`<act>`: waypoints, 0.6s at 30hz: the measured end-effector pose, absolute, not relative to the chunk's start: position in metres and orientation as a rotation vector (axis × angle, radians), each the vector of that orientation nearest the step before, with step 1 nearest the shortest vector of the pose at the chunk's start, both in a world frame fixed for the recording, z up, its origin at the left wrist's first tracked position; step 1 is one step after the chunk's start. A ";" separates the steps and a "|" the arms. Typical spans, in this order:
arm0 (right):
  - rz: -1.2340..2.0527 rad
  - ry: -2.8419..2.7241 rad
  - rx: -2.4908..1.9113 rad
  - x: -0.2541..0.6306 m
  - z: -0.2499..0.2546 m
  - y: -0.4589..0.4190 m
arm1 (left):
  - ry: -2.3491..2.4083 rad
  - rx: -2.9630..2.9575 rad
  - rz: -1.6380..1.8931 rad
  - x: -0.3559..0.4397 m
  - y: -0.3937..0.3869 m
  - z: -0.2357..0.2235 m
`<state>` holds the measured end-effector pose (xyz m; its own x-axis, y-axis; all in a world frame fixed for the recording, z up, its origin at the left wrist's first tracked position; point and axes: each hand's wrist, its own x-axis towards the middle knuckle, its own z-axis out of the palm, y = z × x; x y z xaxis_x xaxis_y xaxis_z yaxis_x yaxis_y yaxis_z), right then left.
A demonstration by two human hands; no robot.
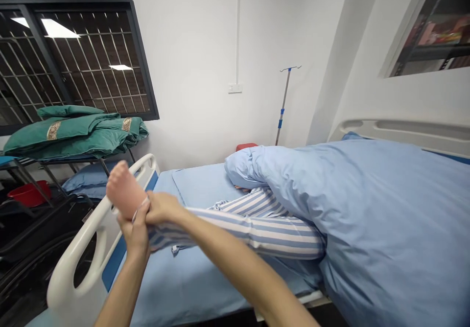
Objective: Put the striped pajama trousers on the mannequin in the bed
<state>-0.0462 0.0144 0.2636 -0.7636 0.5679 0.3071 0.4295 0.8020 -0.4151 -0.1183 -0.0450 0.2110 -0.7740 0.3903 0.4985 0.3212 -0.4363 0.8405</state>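
Observation:
A bare foot [125,190] is raised near the foot end of the bed, toes pointing up. My left hand [136,231] is closed around its heel from below. Just to the right, my right hand [163,207] wraps the ankle, with its fingertips partly hidden behind my left hand. The leg wears blue-and-white striped trousers [282,234] and stretches right across the mattress. A second striped leg [249,202] lies bent behind it. A light blue quilt [367,209] covers everything beyond the knees.
A white footboard [79,258] stands beside the foot, and a headboard [411,131] at the right. Behind the bed is an IV pole [284,104]. Folded green bedding [81,133], a red basin [29,194] and a dark wheelchair wheel [40,268] are at the left.

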 end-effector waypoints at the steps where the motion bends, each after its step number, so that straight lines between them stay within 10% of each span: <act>1: 0.453 -2.525 -0.694 -0.034 0.286 0.021 | 1.636 0.996 2.425 -0.106 -0.037 0.236; 9: 0.652 -2.216 -0.333 0.082 0.414 0.044 | 1.535 1.330 2.620 0.003 0.000 0.372; 18: 0.575 -2.279 -0.375 0.054 0.390 0.034 | 1.462 1.354 2.601 -0.025 -0.011 0.342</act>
<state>0.0538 0.0344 0.3903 -0.6814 0.4265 0.5948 0.0932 0.8566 -0.5075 -0.0245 -0.0110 0.3425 -0.6511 0.2605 0.7129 0.4737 -0.5944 0.6498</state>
